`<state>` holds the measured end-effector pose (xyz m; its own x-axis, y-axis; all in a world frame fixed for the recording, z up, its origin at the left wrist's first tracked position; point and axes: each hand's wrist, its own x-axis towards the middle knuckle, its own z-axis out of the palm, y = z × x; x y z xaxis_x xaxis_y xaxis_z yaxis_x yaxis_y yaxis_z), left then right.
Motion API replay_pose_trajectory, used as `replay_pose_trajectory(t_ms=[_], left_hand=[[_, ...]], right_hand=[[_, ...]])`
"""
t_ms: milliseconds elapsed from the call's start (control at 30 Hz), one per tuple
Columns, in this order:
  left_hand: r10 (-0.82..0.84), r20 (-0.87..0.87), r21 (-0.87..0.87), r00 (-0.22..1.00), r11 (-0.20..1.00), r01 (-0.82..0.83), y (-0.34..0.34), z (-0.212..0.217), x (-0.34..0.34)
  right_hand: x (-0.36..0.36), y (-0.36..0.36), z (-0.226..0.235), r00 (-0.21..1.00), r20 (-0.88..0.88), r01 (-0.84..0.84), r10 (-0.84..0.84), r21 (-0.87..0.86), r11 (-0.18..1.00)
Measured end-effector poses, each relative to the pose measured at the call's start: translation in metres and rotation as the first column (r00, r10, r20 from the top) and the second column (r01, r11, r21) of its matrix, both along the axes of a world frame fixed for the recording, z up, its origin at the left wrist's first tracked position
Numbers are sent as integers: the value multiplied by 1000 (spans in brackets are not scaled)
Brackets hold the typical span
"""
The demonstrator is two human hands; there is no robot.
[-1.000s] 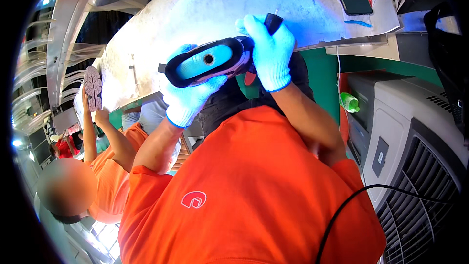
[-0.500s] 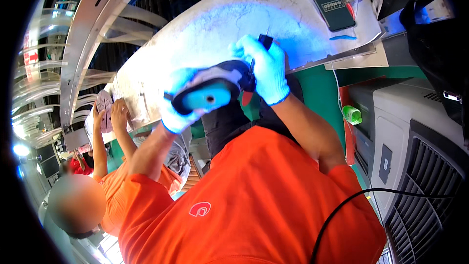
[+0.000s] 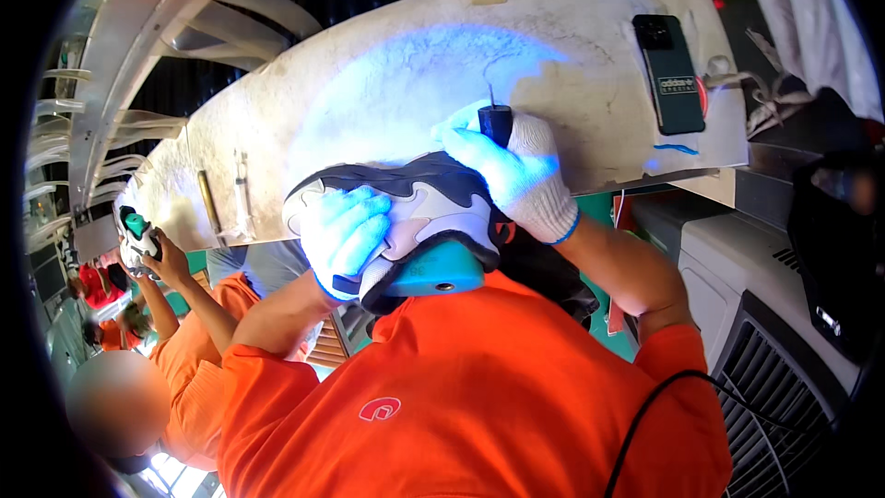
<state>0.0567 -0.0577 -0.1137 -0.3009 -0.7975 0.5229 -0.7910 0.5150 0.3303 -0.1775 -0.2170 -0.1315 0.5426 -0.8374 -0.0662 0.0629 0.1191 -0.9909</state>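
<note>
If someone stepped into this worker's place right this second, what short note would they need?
Left hand, in a white knit glove, grips the side of the grey, white and black sneaker, which sits on a teal shoe last, held against the orange-shirted chest.
Right hand, gloved too, holds a black-handled pointed tool at the shoe's far end.
On the worn white bench: a dark phone, under blue light.
What is done and what is left cannot be told from this view.
</note>
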Motion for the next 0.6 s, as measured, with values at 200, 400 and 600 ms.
replay_pose_trajectory(t_ms=[200,400,600], left_hand=[[-25,-6,73,1000,997,25,-10,7,6],[-5,12,129,1000,992,4,1,0,15],[-9,-13,-20,1000,1000,9,-9,3,7]], right_hand=[[15,-41,17,814,-330,-491,477,47,870],[14,-24,-15,973,226,-97,-34,544,834],[15,-30,-7,980,79,-199,183,337,920]])
